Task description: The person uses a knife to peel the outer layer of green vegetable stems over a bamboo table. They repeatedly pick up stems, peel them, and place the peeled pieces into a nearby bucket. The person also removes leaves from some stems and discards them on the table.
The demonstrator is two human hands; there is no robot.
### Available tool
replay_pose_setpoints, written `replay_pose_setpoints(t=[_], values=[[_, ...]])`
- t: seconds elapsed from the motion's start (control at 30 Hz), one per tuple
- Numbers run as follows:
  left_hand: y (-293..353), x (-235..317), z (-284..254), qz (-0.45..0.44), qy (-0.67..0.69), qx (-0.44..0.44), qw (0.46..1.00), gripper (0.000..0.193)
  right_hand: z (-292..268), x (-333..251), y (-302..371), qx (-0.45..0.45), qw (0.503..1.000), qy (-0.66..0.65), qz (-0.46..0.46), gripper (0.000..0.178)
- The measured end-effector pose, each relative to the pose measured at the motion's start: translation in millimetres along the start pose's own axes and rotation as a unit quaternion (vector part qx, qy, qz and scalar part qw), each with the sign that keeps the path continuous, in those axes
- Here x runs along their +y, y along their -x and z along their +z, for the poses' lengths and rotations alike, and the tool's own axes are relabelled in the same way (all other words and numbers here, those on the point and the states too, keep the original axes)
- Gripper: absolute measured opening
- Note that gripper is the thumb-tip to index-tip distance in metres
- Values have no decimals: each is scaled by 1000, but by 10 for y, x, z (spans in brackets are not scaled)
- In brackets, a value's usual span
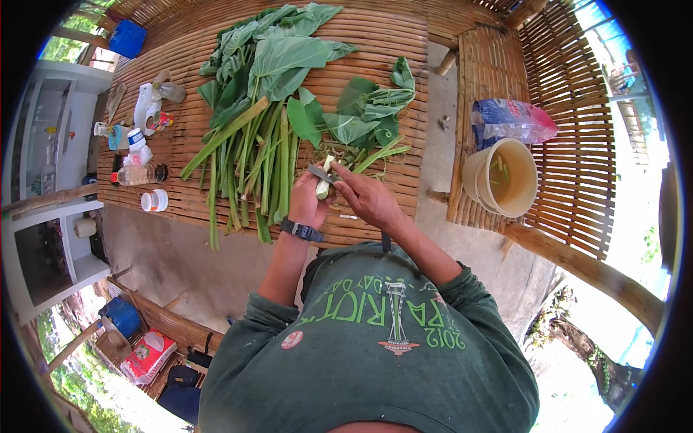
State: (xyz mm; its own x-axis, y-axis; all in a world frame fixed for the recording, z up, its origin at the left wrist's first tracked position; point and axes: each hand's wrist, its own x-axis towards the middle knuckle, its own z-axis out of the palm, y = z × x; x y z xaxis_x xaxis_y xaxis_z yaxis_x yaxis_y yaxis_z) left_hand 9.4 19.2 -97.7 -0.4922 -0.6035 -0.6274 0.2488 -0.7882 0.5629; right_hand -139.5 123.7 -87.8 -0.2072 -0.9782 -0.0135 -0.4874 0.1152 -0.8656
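Observation:
My left hand (307,200) is closed around a short, pale green peeled stalk (323,189) near the table's front edge. In my right hand (369,198) is a small knife (318,172), its grey blade lying across the stalk; the fingers hide its handle. Just left of my hands lies a large bundle of long green leaf stalks (249,162), with broad leaves (285,61) spread toward the far side. A smaller bunch of leaves (372,108) rests beyond my right hand, with thin peelings around its stalks.
Bottles and jars, among them a clear bottle (141,174) and a white tub (154,200), stand along the left of the bamboo table (180,123). On a bench at right are a cream bucket (474,180) holding liquid and green pieces, and a plastic bag (511,121).

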Motion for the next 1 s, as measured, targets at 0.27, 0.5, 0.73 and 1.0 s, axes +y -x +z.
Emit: replay_pose_setpoints(t=[0.27, 0.5, 0.73, 1.0], values=[[-18, 47, -103, -42, 67, -115, 990, 26, 157, 420, -232, 63, 966, -178, 177, 45], [26, 138, -101, -66, 91, -133, 985, 33, -18, 668, -111, -42, 939, -177, 292, 53], [-32, 134, -162, -40, 73, -160, 984, 36, -90, 453, 1, -4, 979, -41, 199, 50], [-117, 73, -261, -6, 51, -86, 995, 37, -322, -198, 164, -34, 994, -45, 90, 53]])
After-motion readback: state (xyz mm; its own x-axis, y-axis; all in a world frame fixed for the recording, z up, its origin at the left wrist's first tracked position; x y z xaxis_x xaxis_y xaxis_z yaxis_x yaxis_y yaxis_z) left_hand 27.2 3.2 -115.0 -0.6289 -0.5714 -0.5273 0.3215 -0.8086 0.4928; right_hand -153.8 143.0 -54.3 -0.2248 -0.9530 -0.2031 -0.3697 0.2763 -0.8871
